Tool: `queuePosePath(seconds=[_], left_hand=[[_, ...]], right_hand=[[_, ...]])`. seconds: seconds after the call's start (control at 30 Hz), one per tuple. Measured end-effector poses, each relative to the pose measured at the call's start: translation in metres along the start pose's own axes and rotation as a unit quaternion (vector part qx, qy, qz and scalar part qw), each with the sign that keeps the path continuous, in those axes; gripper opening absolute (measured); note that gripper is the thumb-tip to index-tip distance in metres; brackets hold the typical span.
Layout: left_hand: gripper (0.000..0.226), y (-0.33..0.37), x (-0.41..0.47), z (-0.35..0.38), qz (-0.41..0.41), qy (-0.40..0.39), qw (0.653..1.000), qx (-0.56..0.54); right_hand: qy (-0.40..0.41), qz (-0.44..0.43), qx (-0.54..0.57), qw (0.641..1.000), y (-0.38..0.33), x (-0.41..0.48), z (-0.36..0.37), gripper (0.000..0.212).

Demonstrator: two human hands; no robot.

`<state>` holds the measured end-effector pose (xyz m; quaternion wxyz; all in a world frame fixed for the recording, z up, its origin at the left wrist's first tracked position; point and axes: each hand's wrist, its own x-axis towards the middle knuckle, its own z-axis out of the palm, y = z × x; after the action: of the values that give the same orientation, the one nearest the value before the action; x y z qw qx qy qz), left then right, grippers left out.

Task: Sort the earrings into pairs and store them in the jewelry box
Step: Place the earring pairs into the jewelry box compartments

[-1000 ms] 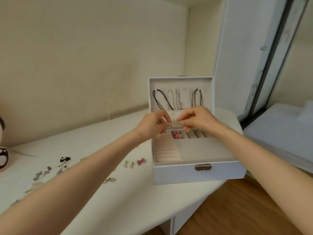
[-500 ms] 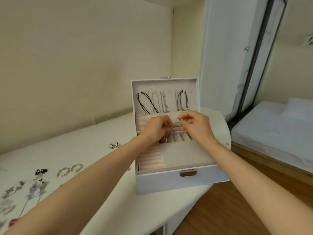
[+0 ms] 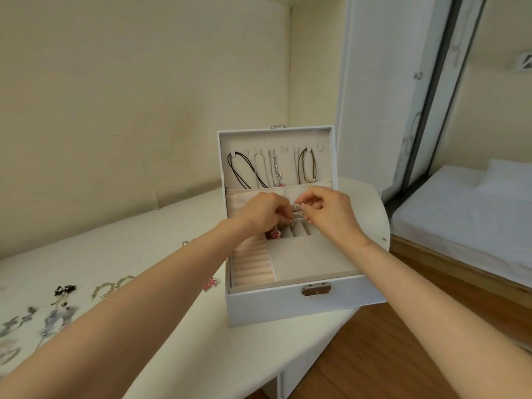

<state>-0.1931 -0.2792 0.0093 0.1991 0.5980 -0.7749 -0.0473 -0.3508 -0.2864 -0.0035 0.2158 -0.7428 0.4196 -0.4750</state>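
Both hands stay over the far row of slots in the open jewelry box, as they were a second ago. What has shifted is small: our left hand has dipped, and its curled fingertips now sit right at the slot tops, pinching a silver piece too small to make out. Our right hand hovers just above and to the right, with thumb and forefinger gripping a small silver earring. A pink earring already sits in the leftmost slot, just under the left hand.

We judge this pair is being seated one half at a time – the left half going in now, the right one next.

Plenty is left to sort. The gold hoops, a pink star and a black pair lie loose on the table, well left of the box.
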Motion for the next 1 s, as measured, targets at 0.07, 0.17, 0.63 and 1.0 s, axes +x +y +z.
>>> queuePosePath(seconds=[0.07,0.17,0.63,1.0], left_hand=[[0.015,0.001,-0.002,0.002,0.005,0.015,1.000,0.021],[0.016,0.003,-0.003,0.003,0.029,0.044,0.997,0.064],[0.021,-0.007,-0.012,0.005,0.044,0.063,0.994,0.081],[0.019,-0.030,-0.066,-0.021,0.045,0.206,0.977,0.008]], right_hand=[[-0.012,0.004,-0.008,1.000,-0.001,-0.001,0.000,0.014],[-0.047,0.015,-0.013,0.999,-0.002,-0.004,-0.003,0.015],[-0.108,0.012,-0.023,0.994,0.001,-0.005,-0.003,0.028],[-0.141,-0.019,-0.078,0.987,-0.002,-0.006,-0.001,0.026]])
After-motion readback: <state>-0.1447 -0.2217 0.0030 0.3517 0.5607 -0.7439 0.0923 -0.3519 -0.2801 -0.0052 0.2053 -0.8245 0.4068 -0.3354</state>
